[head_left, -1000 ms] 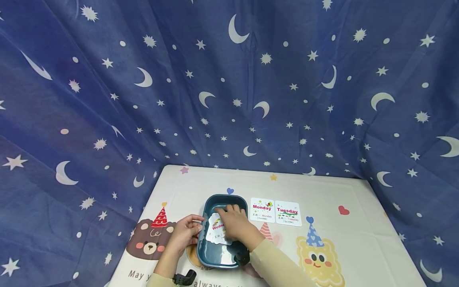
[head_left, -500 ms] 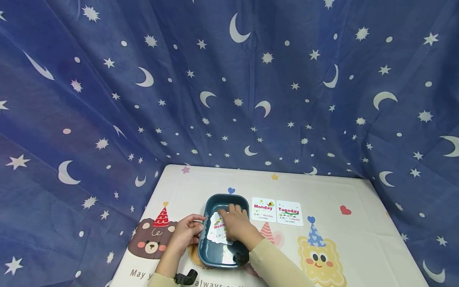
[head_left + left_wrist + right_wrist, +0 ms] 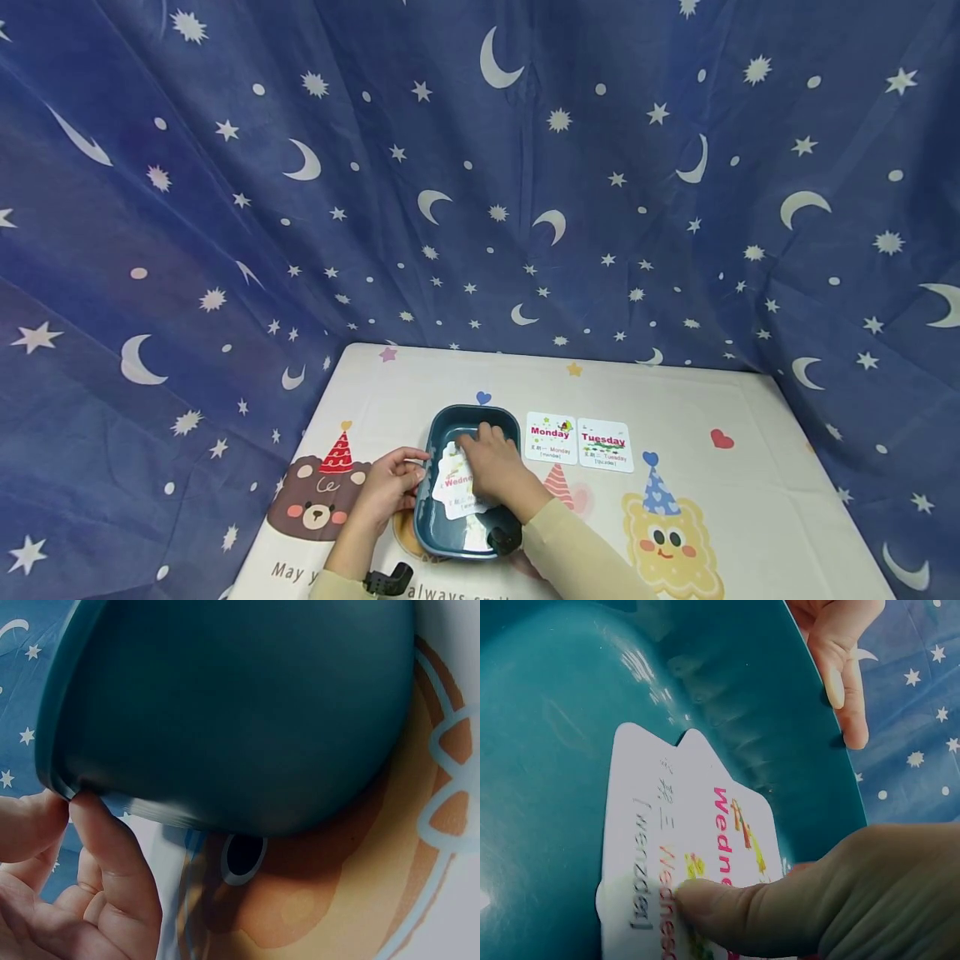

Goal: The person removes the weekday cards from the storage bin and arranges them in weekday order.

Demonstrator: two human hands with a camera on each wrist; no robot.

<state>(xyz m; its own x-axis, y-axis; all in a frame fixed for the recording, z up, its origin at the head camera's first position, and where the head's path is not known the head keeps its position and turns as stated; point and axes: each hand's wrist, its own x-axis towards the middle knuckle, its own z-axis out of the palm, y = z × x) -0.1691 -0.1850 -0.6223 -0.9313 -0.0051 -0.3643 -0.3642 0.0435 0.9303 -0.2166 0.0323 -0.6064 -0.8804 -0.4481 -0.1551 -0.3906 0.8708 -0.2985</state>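
A teal plastic bin (image 3: 441, 533) stands on the table, and my left hand (image 3: 390, 486) pinches its left rim between thumb and fingers. The pinch at the rim shows close up in the left wrist view, beside the bin's outer wall (image 3: 240, 705). Inside the bin lie white cards that overlap unevenly, with a "Wednesday" card (image 3: 455, 487) on top. My right hand (image 3: 498, 468) reaches in and grips this card at its right side. In the right wrist view the thumb (image 3: 727, 907) lies over the printed face; the other fingers are mostly hidden.
A "Monday" card (image 3: 551, 439) and a "Tuesday" card (image 3: 604, 445) lie side by side, face up, right of the bin. The tablecloth (image 3: 712, 500) has cartoon prints. A blue curtain (image 3: 630, 250) with moons and stars hangs behind and beside the table.
The Wednesday card has shifted slightly within the bin, its lower edge nearer me. My right fingers have curled in a little more. My left hand stays on the rim.
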